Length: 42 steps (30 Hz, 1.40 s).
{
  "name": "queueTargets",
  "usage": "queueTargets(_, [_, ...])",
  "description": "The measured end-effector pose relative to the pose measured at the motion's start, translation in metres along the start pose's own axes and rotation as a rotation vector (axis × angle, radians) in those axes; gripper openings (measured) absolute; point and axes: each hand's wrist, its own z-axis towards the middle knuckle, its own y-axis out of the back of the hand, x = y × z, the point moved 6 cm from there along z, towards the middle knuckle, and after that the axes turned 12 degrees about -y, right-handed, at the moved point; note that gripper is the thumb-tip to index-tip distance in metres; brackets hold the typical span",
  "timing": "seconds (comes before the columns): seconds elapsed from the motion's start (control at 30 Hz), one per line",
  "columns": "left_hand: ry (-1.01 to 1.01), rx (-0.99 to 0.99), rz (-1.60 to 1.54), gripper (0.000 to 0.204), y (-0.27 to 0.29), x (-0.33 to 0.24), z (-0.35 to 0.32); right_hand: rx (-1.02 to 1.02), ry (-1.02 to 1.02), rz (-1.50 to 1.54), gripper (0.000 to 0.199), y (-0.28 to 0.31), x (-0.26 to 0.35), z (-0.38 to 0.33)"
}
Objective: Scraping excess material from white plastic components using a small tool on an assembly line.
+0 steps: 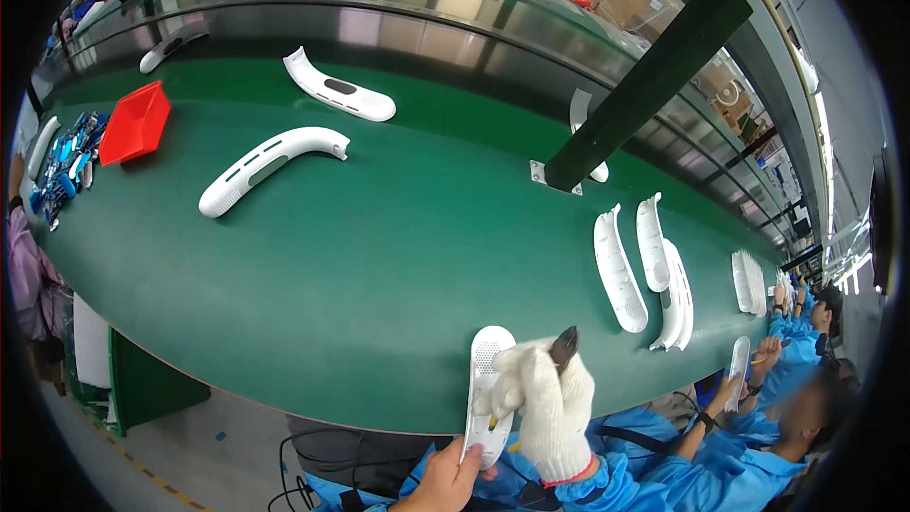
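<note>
Gripping the lower end of a white perforated plastic shell (487, 389), the bare left hand (445, 482) is seen at about six o'clock, its fingers closed around the part's bottom edge. The shell is held upright over the near rim of the green conveyor belt (379, 265), its rounded top pointing toward twelve o'clock. Just to the three o'clock side, the right hand (550, 408) is covered by a white knit glove and is closed around a small dark tool (565, 345), whose tip projects upward from the fist. The gloved fingers are pressed against the right flank of the shell.

Farther out on the belt, at about ten o'clock, a long curved white housing (270, 166) is laid flat, and a second white housing (339, 87) is placed beyond it at eleven o'clock. A red tray (136, 123) is set near nine o'clock, with a heap of blue and white small parts (63, 166) just beside it. At about two o'clock, several white shell halves (645, 270) are laid close together, some overlapping. A dark green post (654, 76) is fixed to the belt frame at one o'clock. At four o'clock, other workers in blue sleeves (758, 446) are seated along the line, one holding a similar white part (738, 372).
</note>
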Motion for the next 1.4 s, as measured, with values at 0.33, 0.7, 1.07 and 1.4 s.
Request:
queueTargets(0.33, [-0.015, -0.125, -0.022, 0.027, -0.003, -0.002, 0.001, -0.021, -0.007, 0.073, 0.031, 0.001, -0.019, -0.006])
queueTargets(0.7, [0.028, -0.065, 0.002, 0.026, 0.000, -0.001, 0.000, -0.088, -0.059, 0.126, 0.023, -0.002, -0.025, -0.001])
queueTargets(1.07, [-0.017, -0.059, -0.030, 0.026, -0.003, -0.008, 0.002, -0.205, 0.081, 0.000, 0.023, -0.004, -0.014, -0.005])
queueTargets(1.4, [-0.030, -0.098, -0.071, 0.028, -0.002, -0.003, 0.000, -0.050, -0.015, -0.049, 0.028, 0.011, -0.013, 0.001])
